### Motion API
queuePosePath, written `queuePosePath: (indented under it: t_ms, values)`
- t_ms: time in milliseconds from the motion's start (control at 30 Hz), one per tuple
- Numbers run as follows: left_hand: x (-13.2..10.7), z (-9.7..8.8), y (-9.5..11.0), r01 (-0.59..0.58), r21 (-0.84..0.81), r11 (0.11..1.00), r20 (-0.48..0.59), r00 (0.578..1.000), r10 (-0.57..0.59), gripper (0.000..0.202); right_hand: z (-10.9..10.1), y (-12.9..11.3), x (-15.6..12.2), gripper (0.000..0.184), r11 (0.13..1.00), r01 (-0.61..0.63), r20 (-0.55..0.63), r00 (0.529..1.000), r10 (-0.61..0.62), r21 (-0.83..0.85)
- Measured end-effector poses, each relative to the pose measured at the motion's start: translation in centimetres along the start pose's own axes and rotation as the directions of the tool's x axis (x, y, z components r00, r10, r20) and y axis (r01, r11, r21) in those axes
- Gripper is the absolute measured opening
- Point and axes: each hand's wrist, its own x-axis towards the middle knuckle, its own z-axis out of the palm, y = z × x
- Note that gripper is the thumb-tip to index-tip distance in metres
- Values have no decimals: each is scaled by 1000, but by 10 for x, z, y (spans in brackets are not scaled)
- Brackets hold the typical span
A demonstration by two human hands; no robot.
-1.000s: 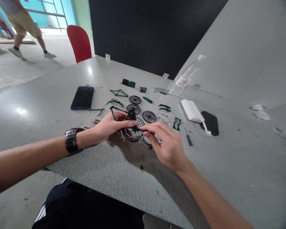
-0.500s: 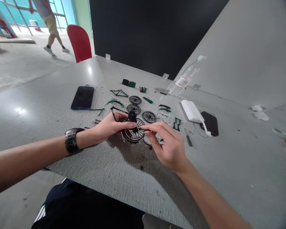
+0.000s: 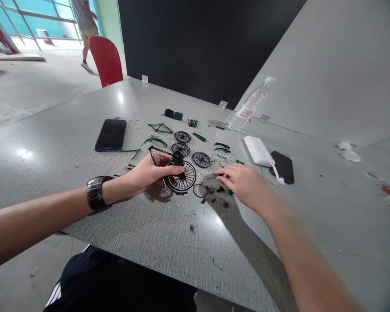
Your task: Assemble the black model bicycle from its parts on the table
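We observe the partly assembled model bicycle (image 3: pixel 177 157) over the middle of the grey tabletop (image 3: pixel 133 234), pinched between thumb and fingers of our left hand (image 3: pixel 151 171): glossy black, with a thin angular bar projecting leftward and a round wheel (image 3: pixel 189 177) showing a pale inner rim and fine spokes. Our right hand (image 3: pixel 248 184) is to its right, thumb and forefinger drawn close together near a thin dark ring (image 3: pixel 194 191); we cannot tell whether they grip anything. Materials: finely streaked, semi-gloss table surface; slender green frame (image 3: pixel 160 128); transparent plastic bottle (image 3: pixel 251 104).
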Motion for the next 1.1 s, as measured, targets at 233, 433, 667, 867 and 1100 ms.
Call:
queuePosePath:
  t_ms: [233,433,667,867,1100]
  values:
    - [0,-2,-3,6,40,999,9,1000,-7,29,2,3,-1,20,1000,-23,-55,998,23,-4]
    - [1,-2,-3,0,31,1000,2,1000,0,29,4,-17,3,17,997,65,-87,994,-60,50]
    - [0,-2,-3,14,37,999,-7,1000,-14,31,12,-16,6,11,995,62,-43,997,-59,83]
    - [0,-3,-3,15,40,999,-8,1000,-15,30,3,-21,3,12,979,93,28,995,-99,179]
    - [1,-2,-4,-10,40,999,4,1000,9,29,20,-42,8,4,975,120,-17,993,-119,185]
